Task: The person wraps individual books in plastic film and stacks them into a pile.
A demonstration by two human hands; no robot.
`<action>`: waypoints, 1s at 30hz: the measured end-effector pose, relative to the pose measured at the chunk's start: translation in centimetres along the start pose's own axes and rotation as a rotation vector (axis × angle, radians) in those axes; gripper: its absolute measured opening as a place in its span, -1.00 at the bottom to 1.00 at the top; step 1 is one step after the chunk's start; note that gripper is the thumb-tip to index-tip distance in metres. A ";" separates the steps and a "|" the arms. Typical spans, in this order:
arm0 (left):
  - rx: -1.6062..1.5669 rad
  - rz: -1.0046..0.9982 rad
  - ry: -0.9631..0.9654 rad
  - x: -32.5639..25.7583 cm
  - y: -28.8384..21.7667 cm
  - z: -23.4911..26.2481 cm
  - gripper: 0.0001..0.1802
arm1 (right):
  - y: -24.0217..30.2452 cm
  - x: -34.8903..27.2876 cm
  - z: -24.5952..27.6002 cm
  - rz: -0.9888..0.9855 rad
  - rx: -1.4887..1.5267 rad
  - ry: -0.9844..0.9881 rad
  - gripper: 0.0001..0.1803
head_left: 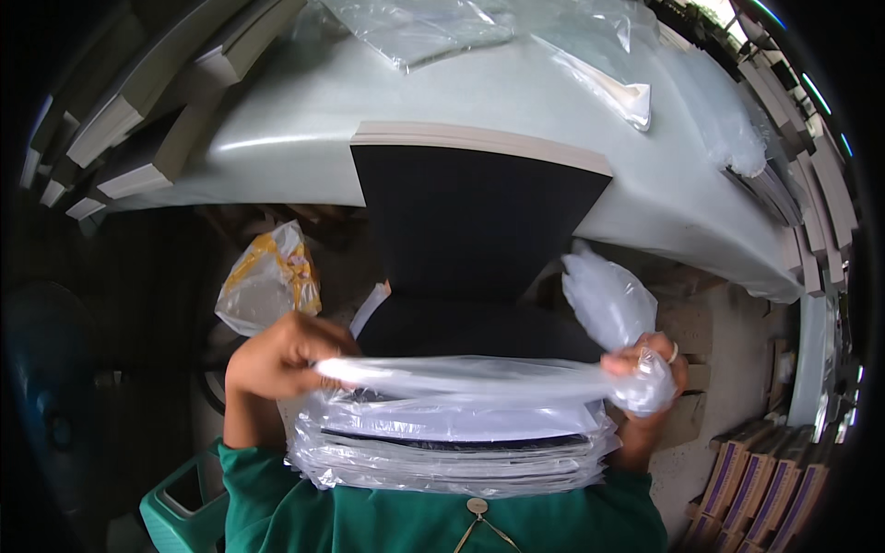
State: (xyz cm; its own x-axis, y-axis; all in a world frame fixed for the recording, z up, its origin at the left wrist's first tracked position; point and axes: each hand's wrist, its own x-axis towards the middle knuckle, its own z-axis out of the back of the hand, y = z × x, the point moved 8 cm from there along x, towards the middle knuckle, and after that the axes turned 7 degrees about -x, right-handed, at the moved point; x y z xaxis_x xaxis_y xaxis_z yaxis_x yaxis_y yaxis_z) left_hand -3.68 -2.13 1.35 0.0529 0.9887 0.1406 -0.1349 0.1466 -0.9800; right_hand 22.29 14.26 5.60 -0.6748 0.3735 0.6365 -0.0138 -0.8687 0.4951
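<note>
While my left hand (277,355) fingers are pinching one end of the clear plastic bag (461,373) and my right hand (650,369) fingers are bunching the other end in a fist, I am stretching it taut above the bagged stack (452,452) in my lap. Pulling evenly would, I judge, keep the film flat and untorn. Beyond it, a black sheet pile (475,217) is overhanging the bench (304,101).
</note>
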 end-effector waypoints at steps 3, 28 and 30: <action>-0.296 0.450 -0.130 -0.7 6.9 0.5 -0.78 | -6.8 -6.9 -3.2 -0.852 0.993 0.287 -0.58; 0.433 -0.304 -0.186 11.0 -4.8 -4.8 -0.79 | -0.4 6.1 -12.4 -0.518 1.512 0.228 -0.13; 0.693 -0.315 -0.242 11.1 -5.3 -5.0 -0.74 | 0.0 7.6 -12.7 -0.413 1.570 0.227 -0.15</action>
State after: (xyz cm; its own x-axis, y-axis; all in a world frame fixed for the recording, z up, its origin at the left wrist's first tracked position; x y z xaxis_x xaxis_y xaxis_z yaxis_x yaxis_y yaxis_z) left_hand 2.52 7.90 7.45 -0.0144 0.8656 0.5006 -0.7377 0.3288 -0.5897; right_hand 7.81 12.94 2.92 -0.9058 0.3068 0.2921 0.4131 0.4869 0.7696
